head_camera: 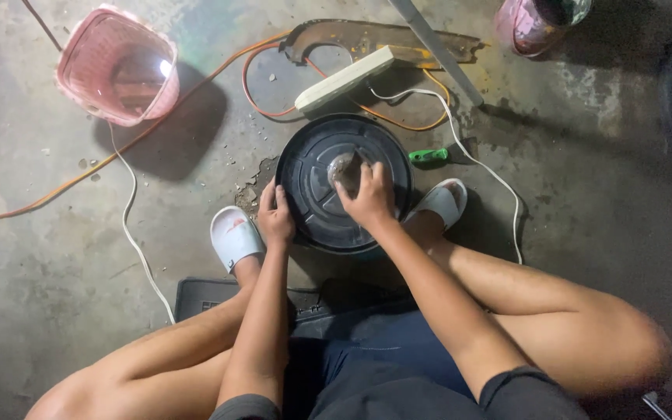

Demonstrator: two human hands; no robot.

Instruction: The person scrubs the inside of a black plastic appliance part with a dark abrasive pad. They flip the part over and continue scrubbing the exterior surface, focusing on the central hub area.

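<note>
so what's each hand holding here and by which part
The left hand grips the round black lid by its left rim. The right hand closes over the clear knob at the lid's centre.

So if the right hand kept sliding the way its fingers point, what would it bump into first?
The right hand points up and a bit left across the black round lid. Past the lid's far rim, it would probably meet the white power strip first, though depth is hard to judge.

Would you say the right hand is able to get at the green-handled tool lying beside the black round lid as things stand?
Probably yes. The green-handled tool lies on bare floor just right of the black round lid, close to the right hand, with only a white cable nearby and nothing covering it.
</note>
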